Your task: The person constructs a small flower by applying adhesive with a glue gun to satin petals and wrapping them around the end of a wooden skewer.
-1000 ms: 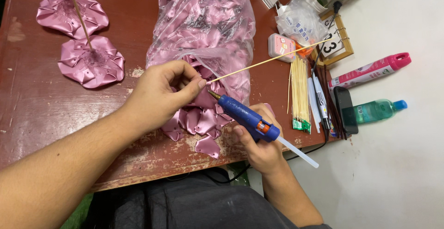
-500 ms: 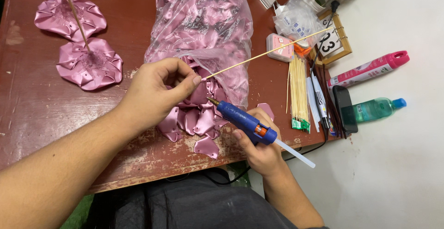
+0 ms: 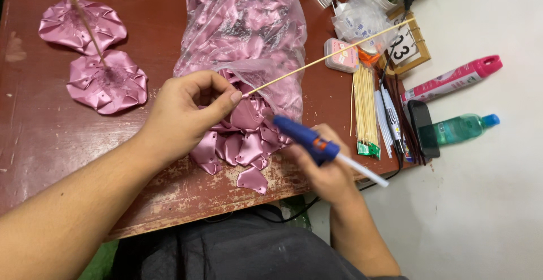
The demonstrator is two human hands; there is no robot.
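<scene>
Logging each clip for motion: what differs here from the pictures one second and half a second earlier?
Little changed. The right hand drew the blue glue gun slightly back, its nozzle a bit further from the pink satin petal cluster. The left hand still pinches the thin wooden skewer at the petals, at much the same slant. The clear bag of pink petals and two finished pink satin flowers stayed put.
</scene>
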